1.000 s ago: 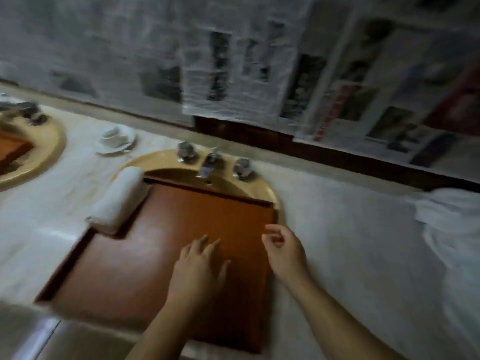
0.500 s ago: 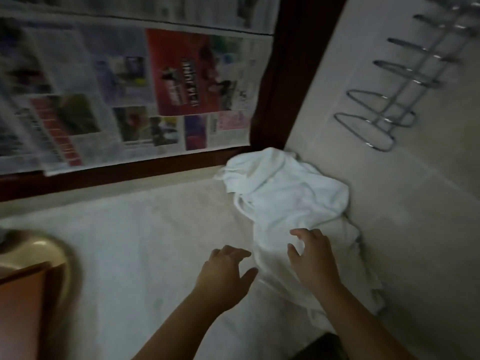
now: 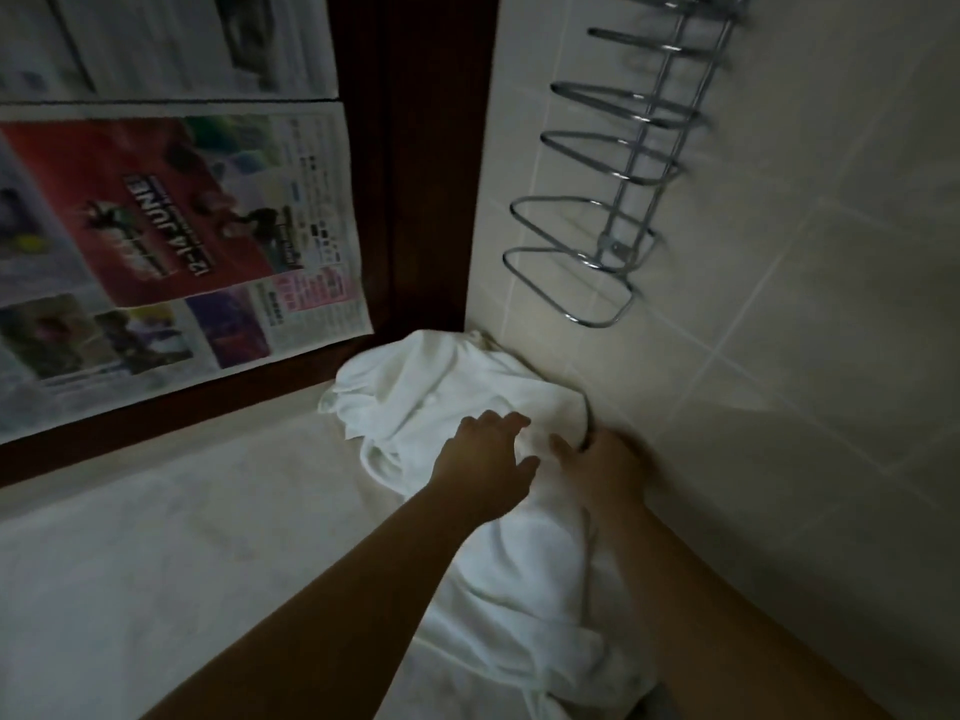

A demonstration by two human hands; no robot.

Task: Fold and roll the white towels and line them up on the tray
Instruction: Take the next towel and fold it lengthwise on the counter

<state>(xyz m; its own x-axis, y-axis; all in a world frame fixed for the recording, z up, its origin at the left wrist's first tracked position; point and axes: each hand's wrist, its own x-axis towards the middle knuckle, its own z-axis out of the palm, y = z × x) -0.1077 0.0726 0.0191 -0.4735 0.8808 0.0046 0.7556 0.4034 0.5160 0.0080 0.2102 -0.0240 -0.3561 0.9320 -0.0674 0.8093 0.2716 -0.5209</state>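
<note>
A heap of crumpled white towels (image 3: 431,387) lies on the pale counter, pushed into the corner against the tiled wall. My left hand (image 3: 485,462) rests on top of the heap with fingers spread. My right hand (image 3: 597,467) is at the heap's right edge beside the wall, fingers curled down into the cloth; whether it has a grip on the towel is unclear. The tray and the rolled towel are out of view.
A chrome wire rack (image 3: 597,241) hangs on the tiled wall (image 3: 805,356) above the towels. A dark wooden frame (image 3: 426,174) and taped newspaper sheets (image 3: 171,226) stand behind. The marble counter (image 3: 156,537) stretches to the left.
The view swung right, from the wooden tray with one rolled towel to the corner. Both hands moved forward onto the towel heap, the right one to its wall side.
</note>
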